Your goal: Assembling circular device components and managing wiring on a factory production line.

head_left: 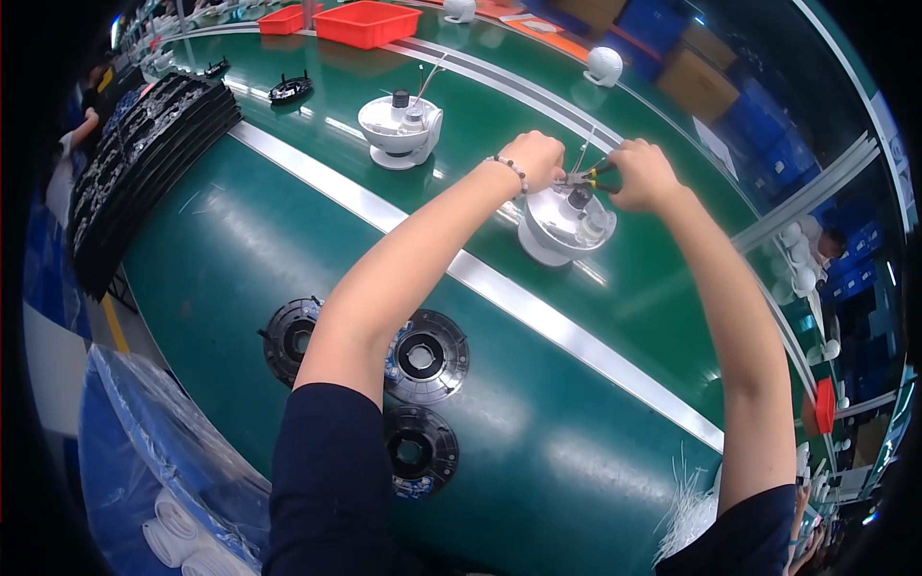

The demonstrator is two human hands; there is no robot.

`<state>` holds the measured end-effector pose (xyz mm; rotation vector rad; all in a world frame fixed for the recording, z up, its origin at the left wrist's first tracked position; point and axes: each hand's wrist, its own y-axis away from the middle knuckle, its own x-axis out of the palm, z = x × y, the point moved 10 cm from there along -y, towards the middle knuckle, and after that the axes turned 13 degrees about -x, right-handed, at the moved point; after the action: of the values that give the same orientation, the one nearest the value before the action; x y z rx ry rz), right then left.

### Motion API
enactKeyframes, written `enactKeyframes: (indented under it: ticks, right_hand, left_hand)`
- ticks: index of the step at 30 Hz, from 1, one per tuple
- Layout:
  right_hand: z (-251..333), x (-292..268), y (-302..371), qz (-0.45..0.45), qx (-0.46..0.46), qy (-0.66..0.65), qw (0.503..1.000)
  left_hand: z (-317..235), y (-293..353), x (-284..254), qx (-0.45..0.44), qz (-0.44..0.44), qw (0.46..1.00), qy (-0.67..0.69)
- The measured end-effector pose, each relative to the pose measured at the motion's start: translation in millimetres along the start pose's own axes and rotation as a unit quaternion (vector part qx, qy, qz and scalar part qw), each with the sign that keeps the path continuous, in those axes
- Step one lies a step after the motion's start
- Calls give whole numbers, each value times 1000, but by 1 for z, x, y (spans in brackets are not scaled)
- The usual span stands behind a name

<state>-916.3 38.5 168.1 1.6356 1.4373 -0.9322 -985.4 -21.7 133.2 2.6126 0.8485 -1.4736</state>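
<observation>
My right hand (645, 176) is closed round cutting pliers (600, 174) with black and yellow handles. Their jaws point left, over the rim of a white rounded housing (550, 230). That housing stands on the green conveyor belt, its top open, with a black cylinder (579, 198) and a clear part inside. Wires (586, 144) rise behind the jaws. At the housing's far rim my left hand (534, 161), with a bead bracelet at the wrist, has its fingers pinched together; what they hold is too small to make out.
Another white housing (400, 130) stands farther left on the belt. Black round plates (423, 356) lie on the near green table. A metal strip (519, 298) divides table and belt. Thin white ties (687, 518) lie lower right; stacked black trays (144, 173) stand left, red bins (365, 24) beyond.
</observation>
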Motion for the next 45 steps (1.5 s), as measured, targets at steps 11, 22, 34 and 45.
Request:
enactKeyframes:
  ticks: [11,22,34,45]
  right_hand:
    - [-8,-11,9,34,17,-3,999]
    - [-117,-146,105,-406,205,-127,882]
    - [-22,-110,-30,-195,25,-62,978]
    - [35,-84,-115,-24,53,-59,997]
  left_hand:
    - [18,-7,-14,-10,18,999,29]
    - [-145,122,-16,332,80,889,304]
    - [133,28,-200,-30,-331,942,46]
    - [221,-21,-118,-196,-150,969,18]
